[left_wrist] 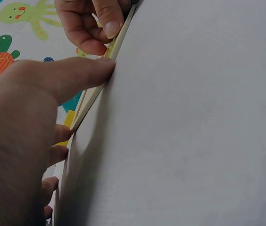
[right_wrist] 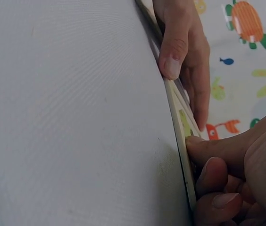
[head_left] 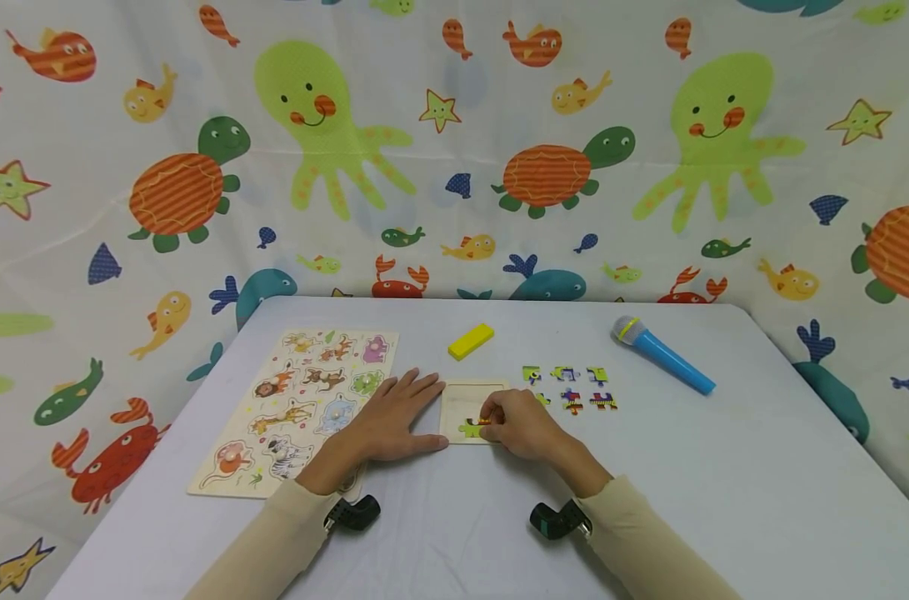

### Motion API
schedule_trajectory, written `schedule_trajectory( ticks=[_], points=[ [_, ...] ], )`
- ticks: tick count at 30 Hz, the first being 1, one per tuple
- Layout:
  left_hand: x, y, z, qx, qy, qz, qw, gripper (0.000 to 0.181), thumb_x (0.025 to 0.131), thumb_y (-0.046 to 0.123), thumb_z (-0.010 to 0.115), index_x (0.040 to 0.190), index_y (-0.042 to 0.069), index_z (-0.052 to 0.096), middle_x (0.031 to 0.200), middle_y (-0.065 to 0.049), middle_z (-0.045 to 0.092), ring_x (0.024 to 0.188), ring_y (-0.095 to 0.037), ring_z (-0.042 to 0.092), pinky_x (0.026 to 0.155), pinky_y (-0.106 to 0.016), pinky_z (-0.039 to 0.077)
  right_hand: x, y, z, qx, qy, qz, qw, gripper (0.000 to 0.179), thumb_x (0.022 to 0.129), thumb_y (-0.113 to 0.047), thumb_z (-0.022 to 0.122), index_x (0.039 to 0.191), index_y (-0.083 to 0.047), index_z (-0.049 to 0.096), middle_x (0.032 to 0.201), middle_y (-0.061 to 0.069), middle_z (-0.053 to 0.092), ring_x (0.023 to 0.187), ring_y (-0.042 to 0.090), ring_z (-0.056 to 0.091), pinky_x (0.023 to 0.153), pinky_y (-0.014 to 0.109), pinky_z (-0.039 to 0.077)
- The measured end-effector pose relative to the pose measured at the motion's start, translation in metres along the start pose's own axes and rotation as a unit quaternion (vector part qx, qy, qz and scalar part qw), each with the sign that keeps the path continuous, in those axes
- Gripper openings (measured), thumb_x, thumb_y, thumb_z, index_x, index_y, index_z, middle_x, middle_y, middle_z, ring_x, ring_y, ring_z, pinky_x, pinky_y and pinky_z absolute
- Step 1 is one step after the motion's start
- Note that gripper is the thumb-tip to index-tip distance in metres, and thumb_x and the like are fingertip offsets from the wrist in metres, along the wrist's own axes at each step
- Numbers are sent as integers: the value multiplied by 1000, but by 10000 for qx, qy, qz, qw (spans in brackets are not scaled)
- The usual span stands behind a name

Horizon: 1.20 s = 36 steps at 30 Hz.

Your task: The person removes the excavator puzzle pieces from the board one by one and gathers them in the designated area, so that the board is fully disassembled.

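A small wooden puzzle tray (head_left: 461,390) lies on the table in front of me. Inside its lower part is a green jigsaw piece (head_left: 469,431), with an orange-and-dark piece (head_left: 483,422) at the fingertips beside it. My right hand (head_left: 525,423) pinches that piece down in the tray, its fingers curled and partly hiding it. Spread flat, my left hand (head_left: 396,419) rests at the tray's left side; in the left wrist view its thumb (left_wrist: 88,73) touches the tray's near edge. Several loose jigsaw pieces (head_left: 571,400) are laid out in rows right of the tray.
Under and beyond the left hand lies a wooden animal board (head_left: 274,421). A yellow block (head_left: 471,342) sits behind the tray. Toward the back right is a blue toy microphone (head_left: 667,357). A sea-animal cloth (head_left: 439,225) hangs behind the white table (head_left: 686,483).
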<state>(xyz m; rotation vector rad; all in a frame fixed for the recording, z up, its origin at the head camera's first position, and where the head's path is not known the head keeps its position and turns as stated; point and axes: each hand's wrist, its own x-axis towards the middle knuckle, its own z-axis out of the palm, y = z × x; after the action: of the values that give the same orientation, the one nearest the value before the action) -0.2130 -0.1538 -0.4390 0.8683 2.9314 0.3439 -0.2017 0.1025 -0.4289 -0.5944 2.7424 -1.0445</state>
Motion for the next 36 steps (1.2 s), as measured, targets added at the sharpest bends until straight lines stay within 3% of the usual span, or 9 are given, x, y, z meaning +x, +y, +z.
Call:
schedule_trajectory(
  ticks=[19,27,36],
  points=[
    [1,1,1,0,-12,7,10000,91,88,70,59,160,20,34,167,0,29,155,-31,17,123,-55,16,-2,1,2,94,68,73,9999,14,90,-11,76,92,-12,62,74,-2,56,68,13,51,59,24,41],
    [0,-1,3,-30,-13,12,10000,91,89,71,58,160,21,33,167,0,28,155,-31,17,123,-55,16,-6,0,2,210,149,-133,9996,13,93,-9,72,93,-14,61,82,-5,60,75,13,54,65,24,47],
    [-1,0,2,-53,41,36,10000,90,88,71,58,159,20,36,166,-1,30,155,-31,18,123,-55,17,-9,-2,1,343,123,-286,9989,8,94,-7,69,96,-11,62,83,-4,59,76,14,54,66,25,47]
  ],
)
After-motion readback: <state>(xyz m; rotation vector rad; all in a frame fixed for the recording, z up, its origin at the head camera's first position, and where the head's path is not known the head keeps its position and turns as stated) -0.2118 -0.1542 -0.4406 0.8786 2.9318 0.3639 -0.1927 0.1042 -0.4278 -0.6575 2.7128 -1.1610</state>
